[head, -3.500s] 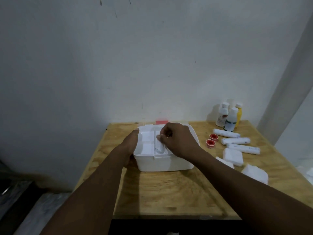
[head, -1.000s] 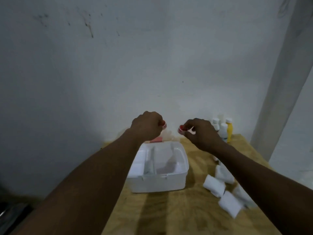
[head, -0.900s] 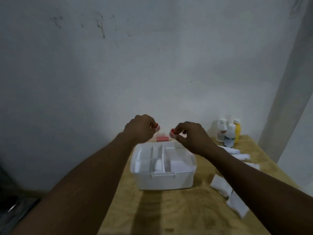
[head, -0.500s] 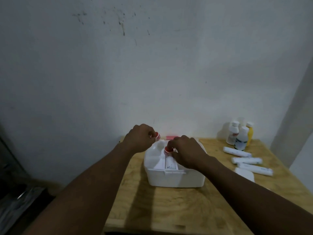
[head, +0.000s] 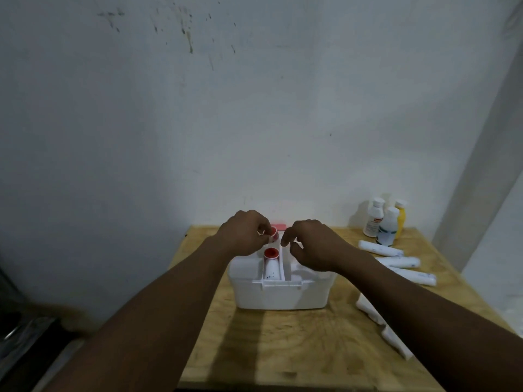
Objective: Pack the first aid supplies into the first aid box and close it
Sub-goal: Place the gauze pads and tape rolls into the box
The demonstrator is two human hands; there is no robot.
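Covering the back half of the white first aid box (head: pixel 283 292), both hands are hiding its far compartments. Only a red strip (head: pixel 278 226) is showing just behind the box, and what it belongs to is hard to make out. The left hand (head: pixel 244 233) is pinching a small red tape roll (head: pixel 274 232) above the box's back edge. The right hand (head: pixel 312 247) is hovering over the box's right side, fingers loosely curled around nothing. A second red tape roll (head: pixel 271 253) is lying in the box's narrow middle compartment, at the far end of a white bandage roll (head: pixel 271 269). Right of the box, three more bandage rolls (head: pixel 380 248) are lying well apart from it, with three bottles (head: pixel 387 229) standing behind them. The right forearm is cutting across the gauze pads (head: pixel 368 306) near the box's front right corner, so their number is unclear. The wooden table (head: pixel 283 349) is showing bare board in front of the box up to the near edge, and a narrower strip to the box's left.
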